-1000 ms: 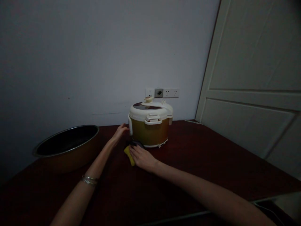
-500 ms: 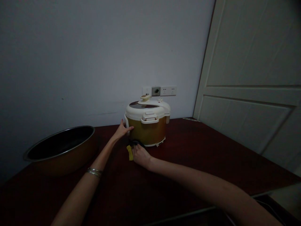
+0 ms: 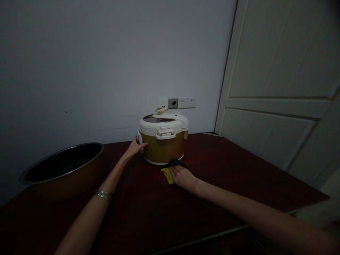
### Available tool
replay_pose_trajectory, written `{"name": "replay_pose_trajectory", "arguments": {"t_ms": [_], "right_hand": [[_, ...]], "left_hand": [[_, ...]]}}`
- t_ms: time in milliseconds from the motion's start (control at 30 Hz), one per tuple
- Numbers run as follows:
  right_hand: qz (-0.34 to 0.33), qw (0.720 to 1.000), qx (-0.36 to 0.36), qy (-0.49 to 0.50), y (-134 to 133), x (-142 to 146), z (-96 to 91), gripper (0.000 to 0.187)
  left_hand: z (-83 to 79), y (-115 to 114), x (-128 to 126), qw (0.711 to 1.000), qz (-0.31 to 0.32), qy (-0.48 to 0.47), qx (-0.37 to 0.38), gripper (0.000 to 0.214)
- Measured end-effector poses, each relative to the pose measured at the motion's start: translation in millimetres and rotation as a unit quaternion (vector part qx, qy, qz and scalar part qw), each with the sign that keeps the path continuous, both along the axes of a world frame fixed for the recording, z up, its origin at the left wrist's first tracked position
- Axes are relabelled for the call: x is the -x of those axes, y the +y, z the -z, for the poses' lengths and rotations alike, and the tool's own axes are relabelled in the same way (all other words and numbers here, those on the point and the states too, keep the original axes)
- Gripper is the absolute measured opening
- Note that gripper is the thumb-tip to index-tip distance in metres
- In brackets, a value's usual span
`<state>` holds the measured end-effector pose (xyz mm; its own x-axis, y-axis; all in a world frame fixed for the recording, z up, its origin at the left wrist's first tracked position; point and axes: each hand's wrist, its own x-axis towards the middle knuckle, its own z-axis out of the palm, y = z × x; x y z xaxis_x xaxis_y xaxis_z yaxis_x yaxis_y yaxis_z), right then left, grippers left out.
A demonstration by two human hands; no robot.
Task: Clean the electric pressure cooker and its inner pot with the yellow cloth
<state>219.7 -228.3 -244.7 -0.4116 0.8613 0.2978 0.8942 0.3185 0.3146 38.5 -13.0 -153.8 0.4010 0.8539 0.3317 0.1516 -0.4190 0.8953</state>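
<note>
An electric pressure cooker (image 3: pixel 162 147), gold-bodied with a white lid, stands on the dark red table near the wall. My left hand (image 3: pixel 134 147) grips its left side, the thumb against the gold body and the fingers at the white side handle. In front of the cooker's base, my right hand (image 3: pixel 183 176) is closed on a cloth (image 3: pixel 167 175) with yellow and black parts. The cloth lies low, by the tabletop; part of it is hidden under the hand.
A large dark-lined pot (image 3: pixel 102 156) with a metal rim stands at the left of the table (image 3: pixel 225 170). Wall sockets (image 3: pixel 186 102) sit behind the cooker. A white panelled door (image 3: pixel 271 117) rises beyond the table's right edge.
My right hand has moved the cloth rightward along the front of the cooker's base. My left hand stays on the cooker's side. The whole view has shifted slightly.
</note>
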Motion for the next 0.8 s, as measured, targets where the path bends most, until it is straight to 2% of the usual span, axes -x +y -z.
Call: {"name": "replay_pose_trajectory", "arguments": {"t_ms": [100,167,200,267,300,333,433,533,600,733,767,800], "right_hand": [[0.006,0.997,0.049,0.061,-8.7,-4.9,-12.8,0.041],[0.029,0.973,0.119,0.194,-13.0,-8.0,-27.2,0.043],[0.059,0.94,0.161,0.294,-14.5,-10.9,-35.2,0.04],[0.137,0.841,0.219,0.475,-16.2,-20.5,-50.2,0.031],[0.174,0.794,0.231,0.535,-16.8,-26.9,-56.3,0.026],[0.203,0.759,0.235,0.573,-17.4,-33.7,-61.1,0.023],[0.244,0.703,0.216,0.632,-22.2,-51.0,-67.0,0.022],[0.25,0.647,0.205,0.69,-31.0,-53.8,-63.2,0.025],[0.237,0.606,0.212,0.73,-35.1,-46.9,-58.3,0.024],[0.203,0.481,0.224,0.823,-28.6,-22.7,-48.3,0.014],[0.199,0.463,0.226,0.834,-24.1,-16.1,-46.0,0.013],[0.197,0.457,0.228,0.837,-19.2,-9.8,-44.0,0.013]], "left_hand": [[1.4,2.2,-0.3,1.0,-0.005,0.002,0.003,0.096],[3.3,4.7,-0.3,1.0,0.011,-0.007,-0.002,0.091],[4.5,6.1,-0.2,1.0,0.019,-0.012,-0.005,0.089],[6.6,8.3,0.1,0.999,0.031,-0.019,-0.011,0.085],[7.4,8.9,0.4,0.999,0.033,-0.019,-0.015,0.084],[7.7,8.8,0.6,0.999,0.033,-0.016,-0.02,0.083],[6.8,5.6,1.3,0.999,0.026,-0.006,-0.032,0.078],[4.7,0.4,1.6,0.999,0.015,-0.002,-0.033,0.074],[3.7,-2.4,1.6,0.999,0.017,-0.004,-0.03,0.073],[2.9,-4.6,2.4,0.999,0.029,-0.01,-0.019,0.073],[3.0,-4.2,2.6,0.999,0.031,-0.011,-0.019,0.074],[3.3,-3.4,2.9,0.999,0.033,-0.012,-0.02,0.076]]}}
